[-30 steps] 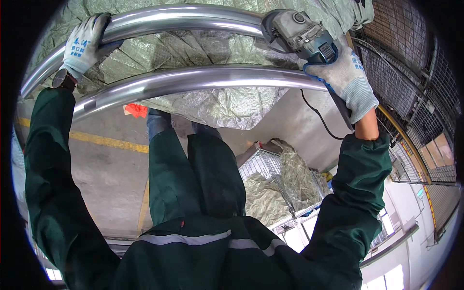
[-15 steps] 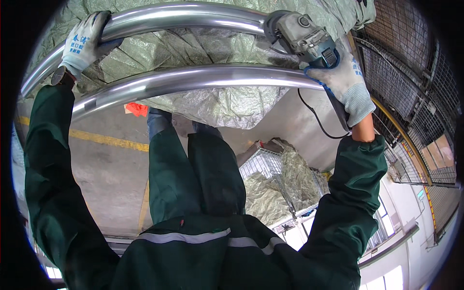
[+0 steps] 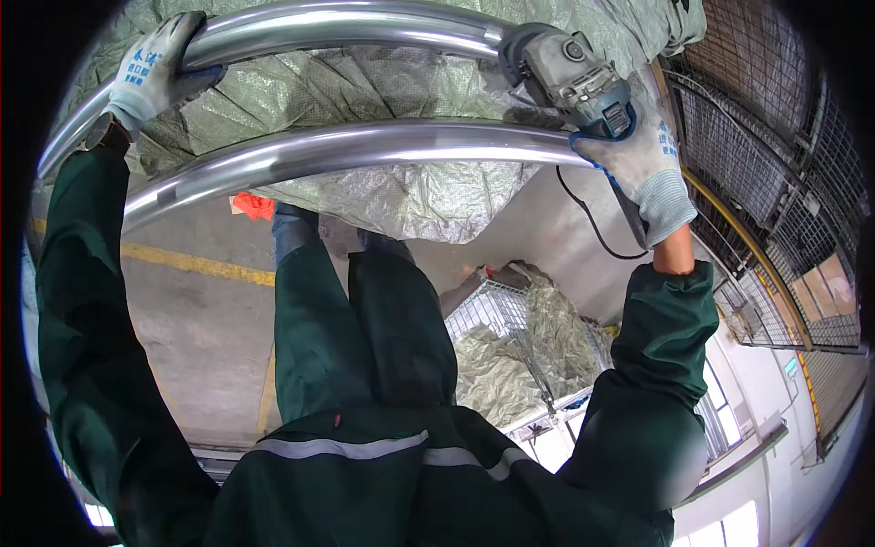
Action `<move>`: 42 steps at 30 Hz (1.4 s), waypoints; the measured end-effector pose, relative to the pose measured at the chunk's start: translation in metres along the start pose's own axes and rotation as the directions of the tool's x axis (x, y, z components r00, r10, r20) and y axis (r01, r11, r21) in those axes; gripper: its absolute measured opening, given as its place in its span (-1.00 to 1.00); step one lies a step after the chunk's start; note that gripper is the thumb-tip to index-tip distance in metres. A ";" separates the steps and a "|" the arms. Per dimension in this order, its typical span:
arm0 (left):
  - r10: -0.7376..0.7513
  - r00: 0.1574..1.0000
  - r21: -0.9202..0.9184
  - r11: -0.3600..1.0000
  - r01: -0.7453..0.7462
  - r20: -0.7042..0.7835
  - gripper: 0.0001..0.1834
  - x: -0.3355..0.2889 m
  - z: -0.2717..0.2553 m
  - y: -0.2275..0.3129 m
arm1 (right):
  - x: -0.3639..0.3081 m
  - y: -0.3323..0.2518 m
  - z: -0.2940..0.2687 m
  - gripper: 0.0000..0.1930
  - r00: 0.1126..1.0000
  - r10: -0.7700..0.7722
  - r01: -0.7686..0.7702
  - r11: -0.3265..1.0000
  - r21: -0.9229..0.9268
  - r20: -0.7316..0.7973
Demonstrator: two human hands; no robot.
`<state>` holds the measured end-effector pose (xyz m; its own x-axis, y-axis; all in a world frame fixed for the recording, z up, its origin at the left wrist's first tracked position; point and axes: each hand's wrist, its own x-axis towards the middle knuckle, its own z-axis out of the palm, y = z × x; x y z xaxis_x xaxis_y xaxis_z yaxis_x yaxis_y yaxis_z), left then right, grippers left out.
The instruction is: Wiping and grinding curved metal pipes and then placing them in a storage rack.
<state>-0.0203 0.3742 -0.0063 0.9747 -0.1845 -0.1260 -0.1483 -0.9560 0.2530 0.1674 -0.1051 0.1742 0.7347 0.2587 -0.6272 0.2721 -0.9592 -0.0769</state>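
Note:
Two curved, shiny metal tubes lie across a silvery-green woven sheet [image 3: 401, 205]. My left hand [image 3: 157, 75], in a white glove with dark fingertips, is wrapped round the left part of the far tube [image 3: 355, 29]. With my right hand [image 3: 645, 155], gloved the same way, I grip an angle grinder [image 3: 576, 80] by its body. The grinder's round guard end meets the right part of the far tube; the disc itself is mostly hidden. The near tube [image 3: 392, 146] runs below, its right end passing under my right hand. A black cord [image 3: 583, 217] hangs from the grinder.
Wire mesh cages [image 3: 775, 137] stand along the right side. Behind my legs is another mesh crate [image 3: 490, 308] with a crumpled sheet [image 3: 501, 369] over it. A red-orange scrap [image 3: 253, 206] lies near my foot, by a yellow floor line [image 3: 196, 263].
The grinder has shifted very slightly along the far tube's end, my right hand with it. My left hand keeps its hold on the tube; the whole view has moved a little.

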 end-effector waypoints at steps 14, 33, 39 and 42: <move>0.001 1.000 -0.004 1.000 -0.001 0.013 -0.25 0.011 -0.007 0.009 | 0.009 0.028 0.016 -0.45 0.999 -0.014 0.018 0.997 0.071 -0.049; -0.021 1.000 0.040 0.999 0.021 -0.001 -0.26 0.000 -0.006 0.008 | 0.007 0.017 0.020 -0.36 0.999 0.034 -0.036 0.990 0.138 0.013; -0.018 1.000 0.052 0.998 0.019 -0.015 -0.27 0.001 -0.006 0.011 | 0.006 0.027 0.016 -0.34 1.000 -0.004 0.005 0.994 0.112 -0.002; -0.010 1.000 0.059 0.998 0.011 -0.014 -0.27 0.002 -0.005 0.010 | 0.003 0.019 0.013 -0.32 0.999 0.038 -0.040 0.995 0.089 0.022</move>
<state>-0.0192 0.3655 0.0011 0.9784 -0.1719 -0.1152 -0.1475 -0.9697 0.1949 0.1664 -0.1238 0.1609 0.7307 0.2190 -0.6466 0.1861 -0.9752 -0.1199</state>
